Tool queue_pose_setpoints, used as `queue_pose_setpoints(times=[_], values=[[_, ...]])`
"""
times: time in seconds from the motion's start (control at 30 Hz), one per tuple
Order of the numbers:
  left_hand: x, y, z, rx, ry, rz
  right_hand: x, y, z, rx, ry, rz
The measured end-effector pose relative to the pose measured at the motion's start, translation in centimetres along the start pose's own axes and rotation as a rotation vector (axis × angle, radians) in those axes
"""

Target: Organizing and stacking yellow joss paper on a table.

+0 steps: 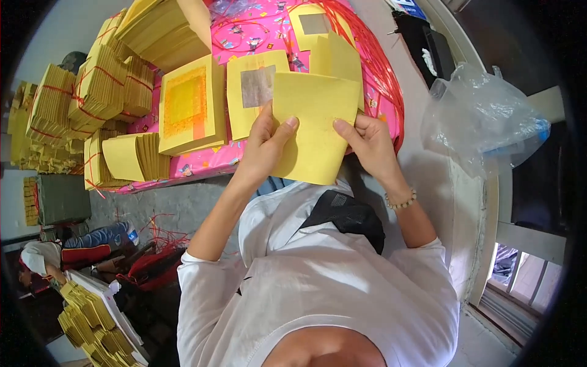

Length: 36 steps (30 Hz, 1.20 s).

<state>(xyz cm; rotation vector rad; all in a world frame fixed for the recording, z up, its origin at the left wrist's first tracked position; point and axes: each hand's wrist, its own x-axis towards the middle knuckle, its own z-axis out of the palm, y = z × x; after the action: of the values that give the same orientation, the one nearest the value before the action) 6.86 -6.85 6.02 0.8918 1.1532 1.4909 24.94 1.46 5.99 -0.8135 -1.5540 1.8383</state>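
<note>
Between my two hands I hold up a yellow paper sheet (pixel 315 131), close in front of my body. My left hand (pixel 268 137) grips its left edge, thumb on the near face and fingers behind. On the opposite edge my right hand (pixel 369 139) pinches the paper the same way; a beaded bracelet circles that wrist. Whether it is one sheet or several cannot be made out. Beyond my left hand lies yellow paper with a silvery grey square (pixel 257 85). A thick stack with a printed orange and gold square (pixel 186 110) sits further left.
A pink patterned cloth (pixel 202 162) covers the table. Red-tied bundles of yellow paper (pixel 101 85) pile up at its left. Red cords (pixel 382 70) hang along the right edge, and a clear plastic bag (pixel 483 116) is near the wall. At lower left, another person (pixel 46 257) is beside more paper stacks (pixel 92 318).
</note>
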Motion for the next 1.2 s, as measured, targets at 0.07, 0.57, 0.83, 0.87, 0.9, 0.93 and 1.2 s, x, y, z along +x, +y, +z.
queue_pose_setpoints(times=[0.07, 0.57, 0.83, 0.87, 0.9, 0.93, 1.2], values=[[-0.1, -0.1, 0.1, 0.045, -0.025, -0.015, -0.3, 0.7, -0.2, -0.079, 0.033, -0.045], [-0.2, -0.2, 1.0, 0.070, 0.052, 0.037, -2.7, 2.7, 0.0, -0.054, -0.002, -0.036], [0.6, -0.4, 1.1, 0.057, 0.118, 0.117, -3.2, 3.3, 0.1, 0.094, 0.001, 0.092], [0.7, -0.4, 1.2, 0.065, 0.133, 0.136, -3.1, 3.5, -0.4, 0.078, -0.027, 0.118], [0.9, -0.1, 1.0, 0.066, 0.133, 0.132, -2.8, 3.4, -0.9, 0.063, -0.055, 0.143], [1.3, 0.6, 0.6, 0.041, 0.140, 0.074, -2.3, 2.9, -1.4, -0.058, 0.087, 0.003], [8.5, 3.1, 0.7, 0.020, 0.077, 0.011, 6.8, 3.8, -8.2, -1.022, 0.343, -0.642]])
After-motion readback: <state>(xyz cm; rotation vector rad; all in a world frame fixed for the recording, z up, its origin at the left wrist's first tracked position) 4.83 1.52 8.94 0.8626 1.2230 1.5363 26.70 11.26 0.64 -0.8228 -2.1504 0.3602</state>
